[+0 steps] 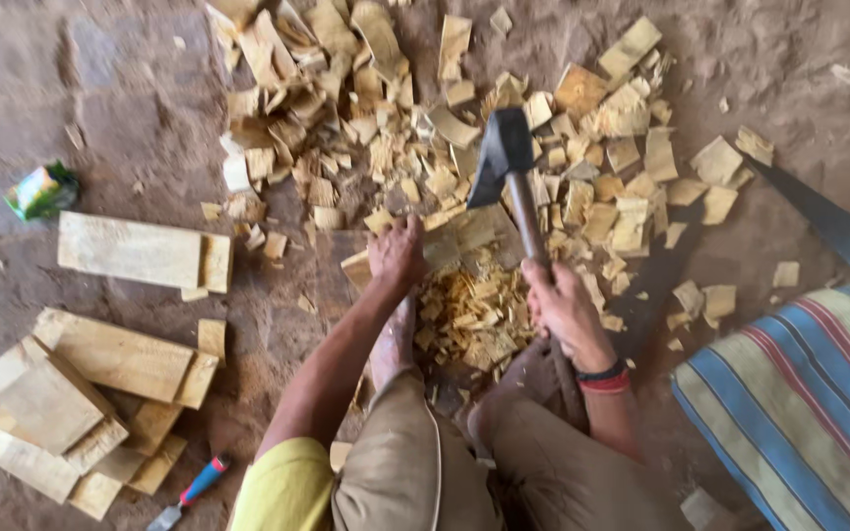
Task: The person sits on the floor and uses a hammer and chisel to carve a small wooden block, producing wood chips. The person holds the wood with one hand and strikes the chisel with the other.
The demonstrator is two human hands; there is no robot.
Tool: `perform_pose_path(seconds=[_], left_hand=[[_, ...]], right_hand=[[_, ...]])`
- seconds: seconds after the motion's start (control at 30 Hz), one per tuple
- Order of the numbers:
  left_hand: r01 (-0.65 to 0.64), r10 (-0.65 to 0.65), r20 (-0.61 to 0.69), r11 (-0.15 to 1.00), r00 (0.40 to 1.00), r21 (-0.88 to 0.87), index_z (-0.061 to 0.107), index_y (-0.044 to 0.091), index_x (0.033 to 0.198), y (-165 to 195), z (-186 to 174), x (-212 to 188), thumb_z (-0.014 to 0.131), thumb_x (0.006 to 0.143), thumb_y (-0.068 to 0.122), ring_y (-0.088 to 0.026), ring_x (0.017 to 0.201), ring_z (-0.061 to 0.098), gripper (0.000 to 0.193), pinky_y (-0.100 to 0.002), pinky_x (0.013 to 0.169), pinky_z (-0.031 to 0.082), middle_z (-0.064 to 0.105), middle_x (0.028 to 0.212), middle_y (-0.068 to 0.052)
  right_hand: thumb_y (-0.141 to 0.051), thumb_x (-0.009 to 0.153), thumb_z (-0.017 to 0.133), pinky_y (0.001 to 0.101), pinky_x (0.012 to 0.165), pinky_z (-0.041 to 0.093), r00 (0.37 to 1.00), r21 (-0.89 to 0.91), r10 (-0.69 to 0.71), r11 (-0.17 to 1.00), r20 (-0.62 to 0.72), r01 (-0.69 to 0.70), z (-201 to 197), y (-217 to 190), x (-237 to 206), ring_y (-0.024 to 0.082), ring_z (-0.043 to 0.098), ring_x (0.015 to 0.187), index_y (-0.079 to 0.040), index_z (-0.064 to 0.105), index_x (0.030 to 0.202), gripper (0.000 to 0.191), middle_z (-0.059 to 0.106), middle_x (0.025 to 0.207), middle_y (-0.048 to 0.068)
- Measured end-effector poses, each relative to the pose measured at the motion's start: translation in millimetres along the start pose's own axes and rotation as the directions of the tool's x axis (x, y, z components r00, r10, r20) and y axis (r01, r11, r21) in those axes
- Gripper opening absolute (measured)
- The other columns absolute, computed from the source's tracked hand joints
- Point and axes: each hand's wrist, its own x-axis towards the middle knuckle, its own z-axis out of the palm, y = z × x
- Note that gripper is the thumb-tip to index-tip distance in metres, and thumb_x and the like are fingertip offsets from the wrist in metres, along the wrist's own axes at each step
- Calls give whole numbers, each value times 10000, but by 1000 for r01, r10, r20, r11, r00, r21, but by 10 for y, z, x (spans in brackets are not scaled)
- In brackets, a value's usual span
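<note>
My right hand (565, 311) grips the wooden handle of a dark-headed axe (504, 157), whose head is raised over the chips. My left hand (395, 254) presses down on a flat piece of wood (464, 236) lying on the dirt floor in front of me. The axe head hangs just above and to the right of that piece. A pile of small splinters (469, 315) lies between my hands. My knees in tan trousers and a bare foot (394, 344) show at the bottom.
Pale wood chips (425, 128) litter the ground ahead. Cut wooden blocks (130, 251) and a stack of them (81, 403) lie at left, with a red-and-blue-handled tool (189, 490) and a green packet (43, 190). A saw blade (828, 221) and striped cloth (799, 393) sit at right.
</note>
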Motion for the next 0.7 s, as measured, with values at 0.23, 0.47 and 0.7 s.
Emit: perform_pose_path(seconds=[0.23, 0.47, 0.7], left_hand=[[-8, 8, -23, 1000, 1000, -10, 510, 101, 1310, -7, 97, -3, 900, 701, 262, -337, 1175, 584, 741, -573, 1066, 420, 629, 1230, -156], [-1, 1, 37, 1000, 999, -18, 487, 90, 1333, -68, 107, 128, 866, 708, 175, -360, 1184, 566, 735, -561, 1072, 412, 612, 1268, -171], [24, -24, 21, 999, 999, -34, 480, 119, 1345, -52, 40, -121, 824, 697, 107, -349, 1249, 522, 734, -523, 1093, 386, 572, 1333, -185]], right_hand=[[-347, 1074, 489, 211, 344, 426, 951, -22, -298, 955, -87, 297, -470, -349, -157, 43, 451, 450, -87, 531, 983, 279, 486, 653, -52], [-339, 1045, 523, 216, 332, 409, 989, -20, -119, 992, 84, 121, -39, -75, 28, 44, 419, 417, -93, 575, 1048, 251, 444, 609, -68], [-297, 1033, 556, 219, 342, 394, 987, 23, -121, 992, -105, 124, -218, -315, -172, 45, 455, 431, -56, 608, 1010, 248, 495, 619, -49]])
